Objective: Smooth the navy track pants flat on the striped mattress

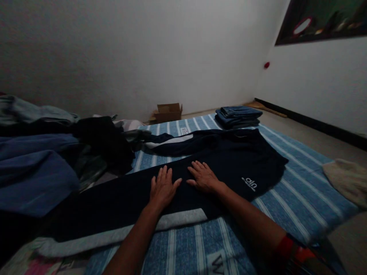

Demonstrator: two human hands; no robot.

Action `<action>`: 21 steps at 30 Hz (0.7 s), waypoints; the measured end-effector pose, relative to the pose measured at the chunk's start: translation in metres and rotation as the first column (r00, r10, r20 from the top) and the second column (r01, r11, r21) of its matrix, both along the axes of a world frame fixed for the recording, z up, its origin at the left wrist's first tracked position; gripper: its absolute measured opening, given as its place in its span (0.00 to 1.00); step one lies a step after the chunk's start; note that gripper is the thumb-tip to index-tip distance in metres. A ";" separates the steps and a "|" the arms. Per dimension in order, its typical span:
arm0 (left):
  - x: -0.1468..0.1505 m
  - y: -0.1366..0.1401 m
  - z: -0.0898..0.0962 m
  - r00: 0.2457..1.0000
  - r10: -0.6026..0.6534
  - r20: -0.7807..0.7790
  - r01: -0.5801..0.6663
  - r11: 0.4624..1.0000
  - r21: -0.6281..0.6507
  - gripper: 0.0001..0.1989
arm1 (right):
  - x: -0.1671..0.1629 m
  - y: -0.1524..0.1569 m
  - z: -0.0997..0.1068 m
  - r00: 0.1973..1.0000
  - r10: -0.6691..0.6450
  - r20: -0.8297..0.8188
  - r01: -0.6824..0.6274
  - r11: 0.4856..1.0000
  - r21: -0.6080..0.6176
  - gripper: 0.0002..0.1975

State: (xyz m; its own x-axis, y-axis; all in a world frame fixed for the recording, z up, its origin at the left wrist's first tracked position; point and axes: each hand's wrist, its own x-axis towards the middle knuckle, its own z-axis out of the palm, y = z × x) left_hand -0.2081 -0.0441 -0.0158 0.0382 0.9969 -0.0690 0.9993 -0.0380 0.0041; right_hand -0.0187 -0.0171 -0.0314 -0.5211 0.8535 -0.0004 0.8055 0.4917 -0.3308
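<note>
1. A heap of blue and black clothes [43, 160] lies at the left, beside the work.
2. The left hand [162, 188] rests flat, fingers together, holding nothing, on the dark navy track pants with a white side stripe [229, 160], spread across the blue striped mat [301, 191].
3. The right hand [204, 176] presses flat just beside it, fingers slightly spread; sweeping outward from the middle should smooth the cloth best.
4. Folded blue jeans [237, 115] sit beyond.

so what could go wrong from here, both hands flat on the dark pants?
1. The pants lie over two surfaces, the striped mat and the clothes pile to the left; smoothing may drag that end and bunch it.
2. Left hand and right hand press flat with no grip, so the fabric could slide on the mat rather than flatten.
3. The light is dim and the cloth dark, so creases could go unseen.
</note>
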 end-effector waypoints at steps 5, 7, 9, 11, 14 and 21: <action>0.000 0.012 -0.012 0.999 -0.002 -0.046 0.001 1.000 -0.015 0.34 | 0.003 0.003 0.003 1.000 -0.007 -0.019 0.007 1.000 0.004 0.33; -0.001 0.014 -0.014 0.998 -0.001 -0.060 0.000 1.000 -0.010 0.33 | 0.002 0.003 0.006 1.000 -0.017 -0.026 0.017 1.000 -0.001 0.32; -0.001 0.014 -0.014 0.997 -0.004 -0.083 0.004 1.000 -0.005 0.33 | -0.004 0.003 0.011 0.999 -0.043 -0.033 0.043 0.999 -0.008 0.33; -0.001 0.013 -0.012 0.994 -0.020 -0.107 0.019 1.000 -0.006 0.32 | -0.014 0.003 0.017 0.996 -0.067 -0.058 0.067 0.998 0.000 0.34; 0.000 0.010 -0.009 0.991 -0.040 -0.126 0.040 0.999 -0.003 0.30 | -0.033 0.005 0.022 0.991 -0.050 -0.122 0.057 0.997 0.052 0.36; 0.000 0.011 -0.009 0.998 -0.023 -0.057 0.023 1.000 -0.005 0.30 | -0.051 0.020 0.004 0.992 -0.055 -0.115 0.058 0.998 0.017 0.36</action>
State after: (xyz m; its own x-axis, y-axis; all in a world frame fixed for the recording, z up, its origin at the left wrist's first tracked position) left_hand -0.2080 -0.0333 -0.0244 0.0573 0.9955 -0.0759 0.9967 -0.0613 -0.0523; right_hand -0.0693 0.0025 -0.0276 -0.4677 0.8808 0.0742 0.7897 0.4541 -0.4126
